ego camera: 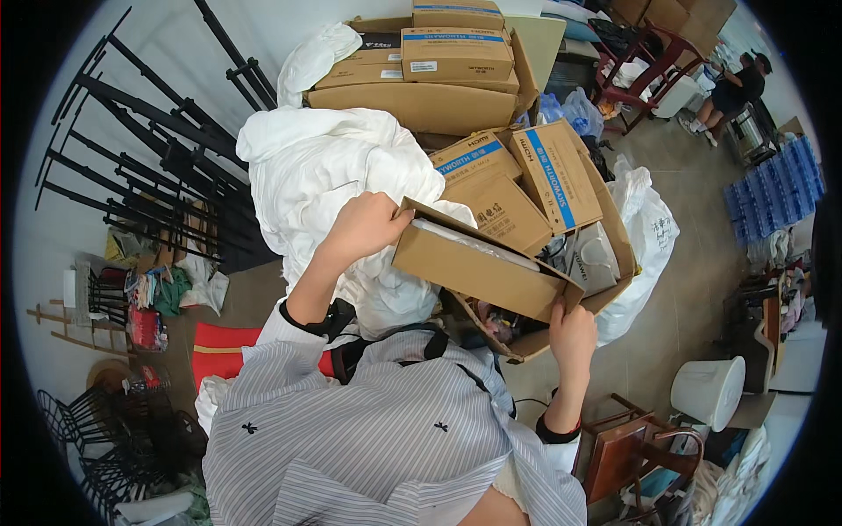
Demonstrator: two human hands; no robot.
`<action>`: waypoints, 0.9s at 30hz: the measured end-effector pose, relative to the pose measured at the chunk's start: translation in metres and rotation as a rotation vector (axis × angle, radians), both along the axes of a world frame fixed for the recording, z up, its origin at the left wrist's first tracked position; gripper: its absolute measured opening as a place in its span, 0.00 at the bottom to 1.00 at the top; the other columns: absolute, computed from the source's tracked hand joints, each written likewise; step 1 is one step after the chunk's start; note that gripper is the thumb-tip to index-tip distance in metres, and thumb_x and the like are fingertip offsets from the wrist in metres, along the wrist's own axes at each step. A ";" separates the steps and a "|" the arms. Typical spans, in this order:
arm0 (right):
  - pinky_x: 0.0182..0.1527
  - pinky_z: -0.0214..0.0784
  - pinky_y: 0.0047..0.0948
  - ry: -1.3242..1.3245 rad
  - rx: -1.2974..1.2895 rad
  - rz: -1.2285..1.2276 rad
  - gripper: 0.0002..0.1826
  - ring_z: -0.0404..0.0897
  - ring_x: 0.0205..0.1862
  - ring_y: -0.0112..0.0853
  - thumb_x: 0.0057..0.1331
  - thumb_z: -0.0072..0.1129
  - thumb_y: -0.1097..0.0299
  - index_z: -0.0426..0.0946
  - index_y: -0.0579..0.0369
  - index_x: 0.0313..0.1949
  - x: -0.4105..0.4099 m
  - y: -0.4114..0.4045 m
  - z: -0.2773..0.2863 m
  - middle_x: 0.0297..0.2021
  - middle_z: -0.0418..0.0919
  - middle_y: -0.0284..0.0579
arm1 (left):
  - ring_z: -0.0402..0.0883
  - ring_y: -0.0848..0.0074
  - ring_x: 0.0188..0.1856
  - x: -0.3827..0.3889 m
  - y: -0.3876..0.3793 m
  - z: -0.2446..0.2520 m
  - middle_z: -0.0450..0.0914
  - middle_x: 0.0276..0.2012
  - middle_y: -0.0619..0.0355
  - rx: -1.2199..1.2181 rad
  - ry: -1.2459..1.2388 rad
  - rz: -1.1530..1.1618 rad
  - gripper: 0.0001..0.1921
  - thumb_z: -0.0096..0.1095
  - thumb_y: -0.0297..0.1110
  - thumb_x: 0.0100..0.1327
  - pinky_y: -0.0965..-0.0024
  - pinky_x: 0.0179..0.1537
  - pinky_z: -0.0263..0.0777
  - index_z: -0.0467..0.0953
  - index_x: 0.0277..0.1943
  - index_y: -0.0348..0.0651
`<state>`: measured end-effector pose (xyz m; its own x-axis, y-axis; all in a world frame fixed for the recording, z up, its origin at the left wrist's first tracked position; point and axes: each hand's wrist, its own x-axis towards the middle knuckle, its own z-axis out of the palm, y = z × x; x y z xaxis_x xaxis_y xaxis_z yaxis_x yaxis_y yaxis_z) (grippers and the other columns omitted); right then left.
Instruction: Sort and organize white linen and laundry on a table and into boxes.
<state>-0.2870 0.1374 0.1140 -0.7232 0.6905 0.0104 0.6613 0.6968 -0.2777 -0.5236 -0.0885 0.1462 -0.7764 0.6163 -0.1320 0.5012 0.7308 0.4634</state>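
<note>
Between my hands is a brown cardboard box (483, 268), tilted, its top lifted so that a clear plastic-wrapped item (477, 243) shows inside. My left hand (368, 227) grips its upper left corner. At the lower right corner, my right hand (571, 329) pinches the edge. The box is above a large open carton (615, 276) that holds Skyworth boxes (559, 176), a China Telecom box (498, 214) and a white Huawei box (592, 260). Beside my left hand a heap of white cloth (322, 164) rises.
Another large carton (408, 105) of boxed goods stands behind. A white plastic sack (635, 243) leans at the right. Black metal frames (158, 138) lean on the left wall. A wooden chair (618, 454) and white bucket (709, 393) are at lower right; a person (733, 92) sits far off.
</note>
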 end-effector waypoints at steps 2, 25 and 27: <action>0.31 0.68 0.48 0.008 -0.022 0.002 0.23 0.75 0.25 0.57 0.62 0.47 0.57 0.74 0.67 0.19 -0.002 0.001 0.002 0.20 0.74 0.65 | 0.76 0.53 0.23 -0.002 -0.001 -0.001 0.74 0.16 0.44 -0.053 0.021 -0.020 0.18 0.50 0.40 0.59 0.60 0.27 0.68 0.76 0.23 0.32; 0.30 0.68 0.49 0.002 -0.018 0.007 0.24 0.75 0.24 0.56 0.62 0.47 0.57 0.74 0.67 0.18 -0.002 0.000 -0.007 0.18 0.73 0.64 | 0.75 0.52 0.29 -0.003 -0.002 -0.039 0.76 0.25 0.43 0.359 0.188 0.048 0.12 0.49 0.35 0.55 0.58 0.34 0.69 0.73 0.37 0.36; 0.30 0.68 0.48 -0.018 -0.037 0.010 0.24 0.75 0.24 0.56 0.62 0.47 0.57 0.74 0.67 0.18 -0.008 -0.004 0.001 0.18 0.73 0.64 | 0.75 0.52 0.28 -0.002 -0.003 -0.042 0.75 0.24 0.43 0.407 0.054 0.095 0.11 0.50 0.34 0.55 0.59 0.32 0.68 0.72 0.35 0.36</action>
